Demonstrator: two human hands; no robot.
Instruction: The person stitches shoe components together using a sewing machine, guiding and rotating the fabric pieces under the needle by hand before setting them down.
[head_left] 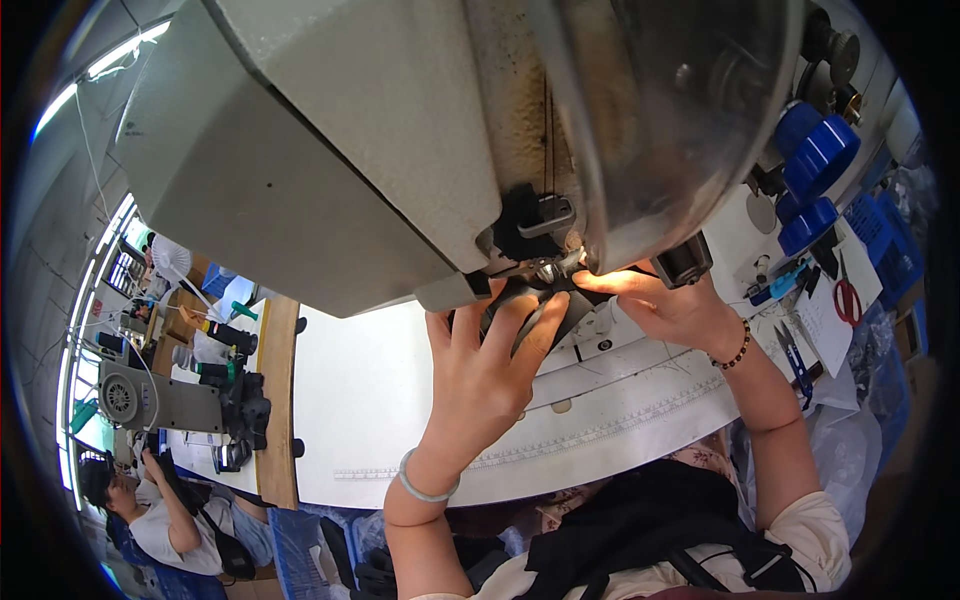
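Observation:
A grey sewing machine [330,130] fills the upper middle, its lit presser foot [548,270] low over a black piece of material [570,318]. My left hand [487,365] lies on that piece, left of the presser foot, with its fingers spread and pressing down. From the right, my right hand [680,308] reaches in; its index finger is stretched onto the piece beside the foot. Its thumb sits lower, apart from the index finger, and the other fingers are partly hidden by the machine. Part of the black piece is hidden under my left fingers.
A ruler strip [560,440] runs along the white table's [370,400] near edge. Red-handled scissors [847,302], dark blue snips [793,360] and blue thread spools [820,160] are at right. Leftward, another person [165,515] sits by a second machine [165,398].

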